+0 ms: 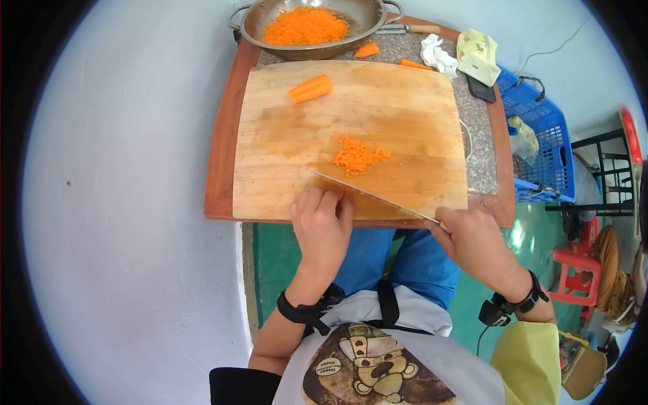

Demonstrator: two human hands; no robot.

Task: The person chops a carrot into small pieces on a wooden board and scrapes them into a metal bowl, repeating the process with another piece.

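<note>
Two bare hands were positioned at the near edge of a wooden cutting board. The right hand was closed around the handle of a knife, whose blade extended obliquely across the board toward the far left. The left hand was placed beside the blade with its fingers curled downward; a small orange fragment showed at the fingertips, but whether these gripped it could not be determined. Finely diced carrot lay in a loose heap near the middle of the board, just beyond the blade. One peeled carrot section lay apart from the heap, toward the far left. The board rested on a wood-edged table. Beyond the board, a two-handled metal pan contained a larger quantity of cut carrot. A short carrot piece lay between pan and board. At the far right corner were crumpled white tissue, a pale yellow packet and a dark phone. A blue basket stood to the right of the table.
</note>
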